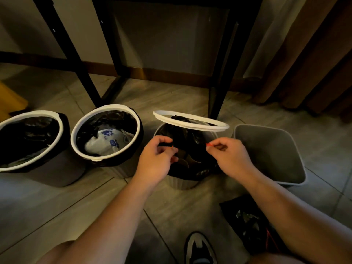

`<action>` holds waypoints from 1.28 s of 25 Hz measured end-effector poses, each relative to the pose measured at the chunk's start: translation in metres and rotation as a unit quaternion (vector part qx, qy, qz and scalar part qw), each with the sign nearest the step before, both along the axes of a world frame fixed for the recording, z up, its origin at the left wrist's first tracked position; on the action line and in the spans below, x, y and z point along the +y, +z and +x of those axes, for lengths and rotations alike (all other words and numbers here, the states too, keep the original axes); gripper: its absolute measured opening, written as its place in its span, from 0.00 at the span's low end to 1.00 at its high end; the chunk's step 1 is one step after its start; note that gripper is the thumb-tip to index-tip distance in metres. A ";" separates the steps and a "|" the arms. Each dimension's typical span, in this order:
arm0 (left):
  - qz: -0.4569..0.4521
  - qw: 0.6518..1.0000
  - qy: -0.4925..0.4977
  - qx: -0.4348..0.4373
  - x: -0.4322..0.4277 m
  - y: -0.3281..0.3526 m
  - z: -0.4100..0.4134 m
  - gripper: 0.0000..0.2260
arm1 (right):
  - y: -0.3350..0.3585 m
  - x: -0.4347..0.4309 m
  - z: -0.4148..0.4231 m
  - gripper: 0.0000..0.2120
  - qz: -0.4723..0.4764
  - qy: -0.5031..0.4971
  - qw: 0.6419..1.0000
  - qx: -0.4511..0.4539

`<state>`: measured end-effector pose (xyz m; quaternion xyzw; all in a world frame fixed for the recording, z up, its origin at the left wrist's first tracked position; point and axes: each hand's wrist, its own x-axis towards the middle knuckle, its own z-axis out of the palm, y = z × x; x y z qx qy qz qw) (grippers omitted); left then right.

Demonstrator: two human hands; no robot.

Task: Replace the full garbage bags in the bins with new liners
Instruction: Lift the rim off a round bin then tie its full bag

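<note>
A round grey bin (181, 182) stands in the middle with a black garbage bag (187, 141) bulging out of it. Its white ring (190, 121) is lifted and rests tilted on the bag's top. My left hand (158, 159) pinches a red drawstring at the bag's left side. My right hand (228, 155) pinches the red drawstring at the bag's right side. Two round bins with black liners and white rings stand to the left: one (106, 134) holds white and blue waste, the other (30, 141) is at the far left.
A square grey bin (270, 153) without a liner stands to the right. A flat black bag with a red string (251, 223) lies on the tile floor near my right arm. Black table legs (219, 88) rise behind the bins. My shoe (200, 248) is at the bottom.
</note>
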<state>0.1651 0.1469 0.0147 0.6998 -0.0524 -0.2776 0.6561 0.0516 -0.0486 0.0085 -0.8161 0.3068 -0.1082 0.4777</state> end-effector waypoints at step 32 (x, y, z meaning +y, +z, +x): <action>-0.173 0.978 -0.116 -0.015 -0.001 0.106 -0.003 0.19 | -0.040 0.032 0.049 0.12 -0.177 0.145 0.969 -0.098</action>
